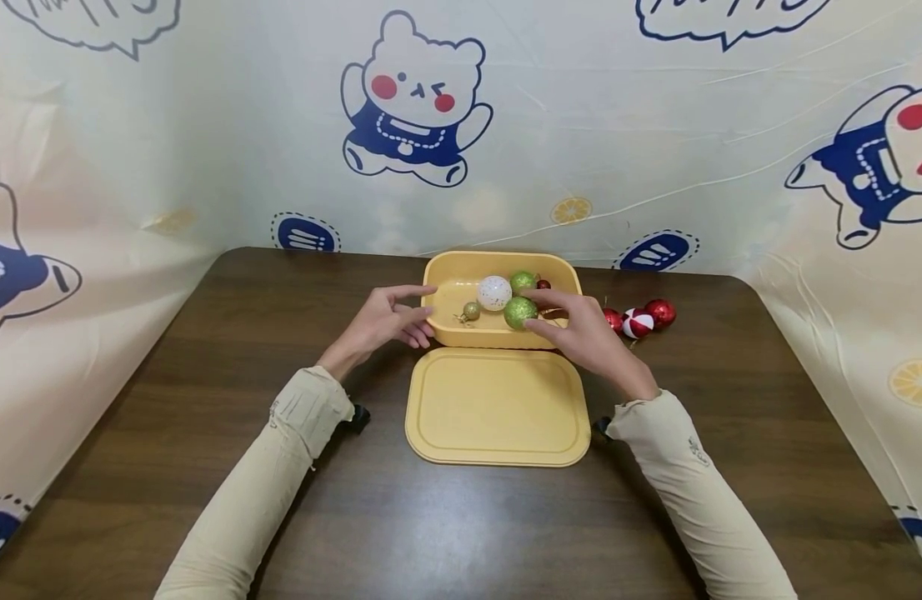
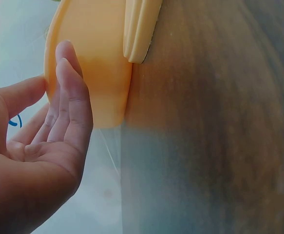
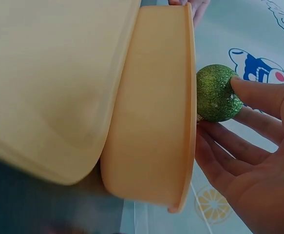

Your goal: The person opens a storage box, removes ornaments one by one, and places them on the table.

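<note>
My right hand (image 1: 584,333) pinches a glittery green bauble (image 3: 218,92) between thumb and fingers, at the front rim of the yellow box (image 1: 498,337). My left hand (image 1: 382,322) is at the box's left end. Its fairly straight fingers touch the rim and outer wall (image 2: 100,73). Inside the box are another green bauble (image 1: 523,282), a white speckled ball (image 1: 494,293), a small gold-green bauble (image 1: 471,311) and a small dark red one (image 1: 543,284), partly hidden by the right hand.
The yellow lid (image 1: 498,407) lies flat in front of the box on the brown table (image 1: 461,533). To the right of the box lie a red-and-white bauble (image 1: 638,322) and red baubles (image 1: 660,312). A printed cloth (image 1: 521,100) hangs behind the table.
</note>
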`<state>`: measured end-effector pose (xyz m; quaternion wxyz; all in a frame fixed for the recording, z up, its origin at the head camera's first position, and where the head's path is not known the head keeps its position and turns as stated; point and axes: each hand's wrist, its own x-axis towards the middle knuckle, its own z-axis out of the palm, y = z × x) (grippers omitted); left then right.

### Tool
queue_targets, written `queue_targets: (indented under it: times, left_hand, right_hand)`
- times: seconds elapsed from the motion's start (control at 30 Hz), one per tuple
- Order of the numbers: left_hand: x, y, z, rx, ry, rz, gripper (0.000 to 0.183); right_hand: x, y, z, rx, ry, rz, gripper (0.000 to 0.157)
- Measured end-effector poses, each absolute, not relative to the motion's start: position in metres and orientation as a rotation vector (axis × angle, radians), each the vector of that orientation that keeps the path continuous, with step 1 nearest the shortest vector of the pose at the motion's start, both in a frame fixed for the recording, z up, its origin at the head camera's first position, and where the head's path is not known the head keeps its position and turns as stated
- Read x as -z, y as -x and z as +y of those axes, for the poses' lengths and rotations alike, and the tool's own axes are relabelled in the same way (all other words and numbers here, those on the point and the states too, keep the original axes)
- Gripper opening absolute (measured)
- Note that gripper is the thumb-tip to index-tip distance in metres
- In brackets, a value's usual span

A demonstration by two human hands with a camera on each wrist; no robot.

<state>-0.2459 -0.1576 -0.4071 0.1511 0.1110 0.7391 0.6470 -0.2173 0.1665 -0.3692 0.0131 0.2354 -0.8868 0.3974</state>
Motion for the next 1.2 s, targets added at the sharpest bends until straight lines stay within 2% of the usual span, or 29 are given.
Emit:
queue_targets:
  times: [0.33,0.8,1.2]
  left_hand:
    - [0.409,0.246,-0.157,-1.871,-0.31,2.11,0.05]
    - [0.408,0.246,-0.158,-1.862,-0.311,2.127,0.05]
    - [0.407,0.246,-0.157,-1.841,-0.312,2.139,0.051]
  right_hand:
    - [0.37,0.204,0.198,-1.233,-0.721,-2.725,0.043]
    - [0.376,0.19,0.267,-1.015,-0.465,-2.748,0.041]
    - [0.383,0.194,0.288,-0.824,-0.483,-2.962,0.037]
